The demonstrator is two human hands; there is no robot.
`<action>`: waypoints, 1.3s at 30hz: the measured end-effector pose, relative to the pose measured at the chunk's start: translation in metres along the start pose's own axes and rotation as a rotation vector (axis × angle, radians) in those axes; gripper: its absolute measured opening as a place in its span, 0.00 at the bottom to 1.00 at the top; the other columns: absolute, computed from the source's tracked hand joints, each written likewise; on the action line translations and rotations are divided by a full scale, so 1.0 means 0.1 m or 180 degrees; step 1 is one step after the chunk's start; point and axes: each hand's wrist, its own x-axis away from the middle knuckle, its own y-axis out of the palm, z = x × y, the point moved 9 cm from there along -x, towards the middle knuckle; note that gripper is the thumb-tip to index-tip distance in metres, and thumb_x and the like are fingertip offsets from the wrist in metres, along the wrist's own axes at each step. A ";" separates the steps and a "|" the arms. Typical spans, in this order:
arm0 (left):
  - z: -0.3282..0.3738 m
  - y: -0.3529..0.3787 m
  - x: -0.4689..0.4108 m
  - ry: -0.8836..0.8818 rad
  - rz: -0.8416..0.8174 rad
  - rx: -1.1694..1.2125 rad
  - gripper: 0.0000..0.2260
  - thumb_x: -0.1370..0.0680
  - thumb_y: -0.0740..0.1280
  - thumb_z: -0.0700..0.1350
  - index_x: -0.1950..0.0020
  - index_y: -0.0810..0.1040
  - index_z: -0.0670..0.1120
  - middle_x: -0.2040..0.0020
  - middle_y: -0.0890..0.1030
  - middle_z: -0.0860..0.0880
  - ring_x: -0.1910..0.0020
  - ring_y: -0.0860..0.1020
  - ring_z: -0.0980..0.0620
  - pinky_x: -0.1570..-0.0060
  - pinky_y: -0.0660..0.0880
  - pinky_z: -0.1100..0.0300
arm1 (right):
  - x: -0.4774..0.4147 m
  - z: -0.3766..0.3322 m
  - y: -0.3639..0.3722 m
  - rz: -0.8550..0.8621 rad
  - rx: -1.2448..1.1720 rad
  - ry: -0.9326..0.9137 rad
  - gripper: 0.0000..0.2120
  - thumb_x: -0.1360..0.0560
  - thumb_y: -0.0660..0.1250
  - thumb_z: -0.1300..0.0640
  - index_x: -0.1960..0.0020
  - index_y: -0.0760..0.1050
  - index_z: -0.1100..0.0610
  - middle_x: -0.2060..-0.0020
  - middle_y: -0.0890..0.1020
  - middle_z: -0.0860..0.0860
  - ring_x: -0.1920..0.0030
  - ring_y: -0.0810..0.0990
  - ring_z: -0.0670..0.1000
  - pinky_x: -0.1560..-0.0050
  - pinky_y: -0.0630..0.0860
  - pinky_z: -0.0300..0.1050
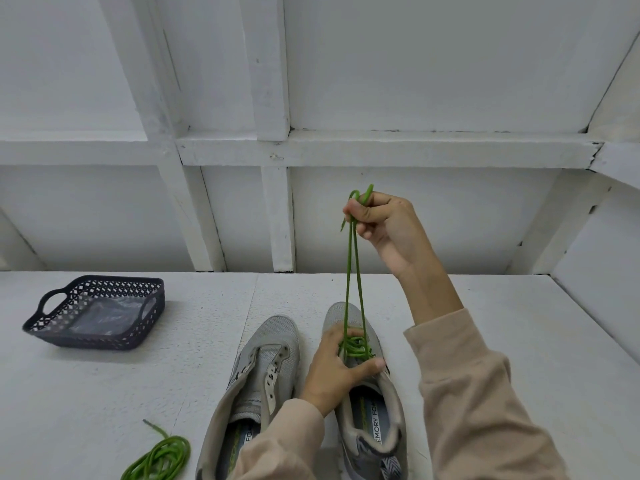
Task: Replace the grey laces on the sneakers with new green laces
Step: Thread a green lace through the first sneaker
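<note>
Sharing one table (104,393): two sneakers (273,341), two green laces (353,271), one basket (93,341)

Dark perforated basket (86,337) sits far left on the white worktop (104,393), with an oval handle cutout at each end. A clear crumpled plastic bag (100,317) lies flat inside it. The worktop surface is speckled, and a seam (252,306) runs front to back near the middle. Behind is a white panelled wall (415,64) with a horizontal painted beam (381,148) crossed by upright posts (273,81). Paint is chipped at the beam's right end. Another white wall (606,258) closes the right side.
</note>
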 end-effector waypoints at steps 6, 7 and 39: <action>-0.01 0.00 0.04 -0.0016 0.0051 0.0083 0.30 0.40 0.78 0.60 0.42 0.73 0.55 0.45 0.80 0.54 0.47 0.80 0.60 0.40 0.75 0.58 | 0.03 0.09 0.00 -0.0275 -0.0094 0.0139 0.05 0.31 0.71 0.62 0.59 0.78 0.64 0.67 0.80 0.53 0.70 0.74 0.45 0.70 0.71 0.33; 0.03 -0.02 0.06 0.0060 0.0138 0.0145 0.28 0.39 0.78 0.57 0.42 0.72 0.54 0.46 0.81 0.53 0.47 0.80 0.58 0.41 0.75 0.56 | 0.03 0.09 -0.01 -0.0335 -0.0043 0.0153 0.05 0.30 0.71 0.62 0.58 0.78 0.64 0.66 0.80 0.53 0.70 0.75 0.46 0.69 0.72 0.34; 0.63 -0.74 0.06 0.0475 0.1273 0.0891 0.11 0.26 0.71 0.37 0.57 0.86 0.53 0.55 0.80 0.42 0.71 0.70 0.55 0.67 0.71 0.65 | 0.48 1.18 -1.74 0.1221 0.0378 0.1143 0.38 0.27 0.65 0.77 0.22 0.57 0.59 0.48 0.80 0.69 0.53 0.84 0.62 0.62 0.83 0.46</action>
